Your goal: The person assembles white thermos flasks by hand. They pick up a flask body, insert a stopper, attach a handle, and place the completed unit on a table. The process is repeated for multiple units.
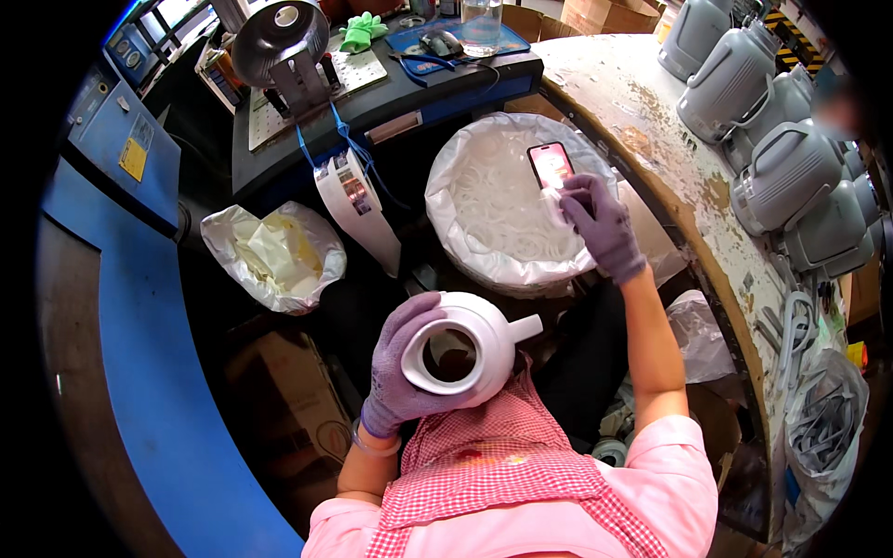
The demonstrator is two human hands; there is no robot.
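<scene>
A white jug body (496, 337), its round mouth facing up and its handle pointing right, rests at my lap. My left hand (398, 367), in a purple-grey knit glove, is wrapped round its left side. Over a large bin lined with white plastic (446, 209), my gloved right hand (603, 226) has its fingers pinched on a pale translucent plastic ring (555, 208), partly hidden by them. Many similar translucent rings (493, 200) fill the bin. A lit phone (549, 164) lies on them, just beyond my right fingertips.
A smaller lined bin (298, 265) with pale scraps stands left, beside a hanging label roll (358, 205). A dark bench (391, 112) holds a lamp-like metal fixture (284, 42) and pliers (423, 61). On the worn right-hand table (642, 102) stand several grey jugs (730, 79).
</scene>
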